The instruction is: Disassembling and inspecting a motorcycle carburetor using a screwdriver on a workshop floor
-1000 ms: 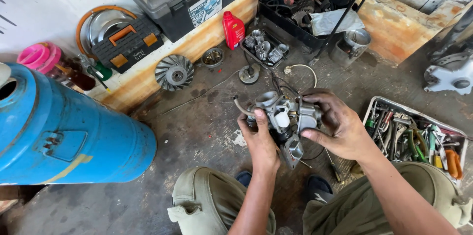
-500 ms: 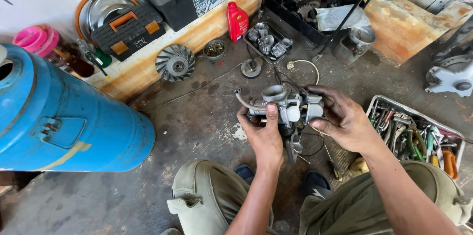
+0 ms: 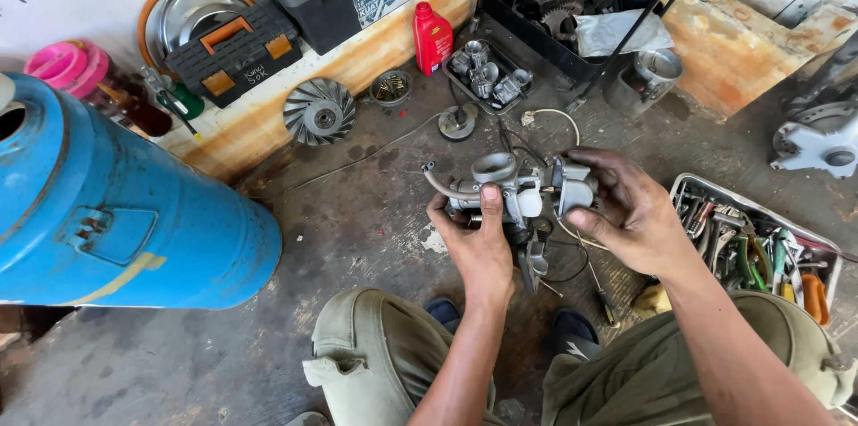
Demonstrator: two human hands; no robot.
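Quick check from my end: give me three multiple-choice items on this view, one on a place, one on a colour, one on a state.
1. Where is the tool tray?
A. By the right knee
B. On the blue drum
C. On the ledge

2. What colour is the bottle by the ledge?
A. Green
B. Red
C. White

3. How is the carburetor held?
A. Lying on the floor
B. By the left hand alone
C. By both hands

A: it lies on the floor at the right.
B: its body is red.
C: the left hand and the right hand grip it.
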